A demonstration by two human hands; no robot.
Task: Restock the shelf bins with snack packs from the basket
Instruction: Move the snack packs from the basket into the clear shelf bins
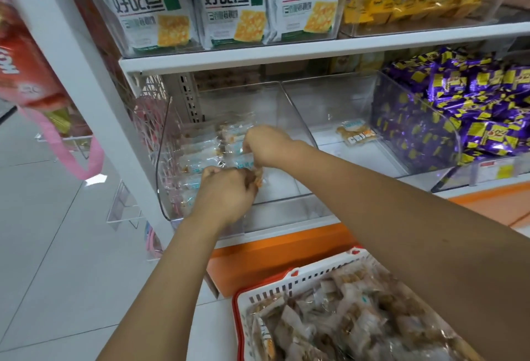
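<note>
Inside the bin (286, 198), left hand (225, 191) and right hand (268, 145) pinch a snack pack (257, 177).

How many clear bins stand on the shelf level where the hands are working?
3. The left bin holds clear-wrapped packs, the middle bin holds one lone pack, the right bin is heaped with purple packs. More may stand beyond the picture's right edge.

Three clear bins (329, 94) sit side by side on the lower shelf (415, 182); the upper shelf (286, 52) carries more bins (341, 16).
</note>
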